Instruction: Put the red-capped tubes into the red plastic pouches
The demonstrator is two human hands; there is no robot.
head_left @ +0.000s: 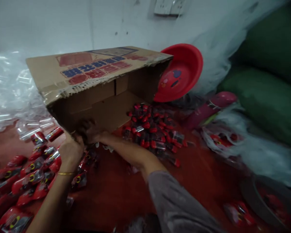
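Cardboard box [46,69] lay tipped on its side on the red table [113,187], mouth facing near. Left hand [71,150] was closed round the box's near-left edge. Right hand [91,130] reached in at the left end of the mouth — dark and blurred, couldn't tell how open or whether it held anything. Red-capped pieces [150,129] spilled out right; red packets [27,178] lay left — red basin [195,69] far right.
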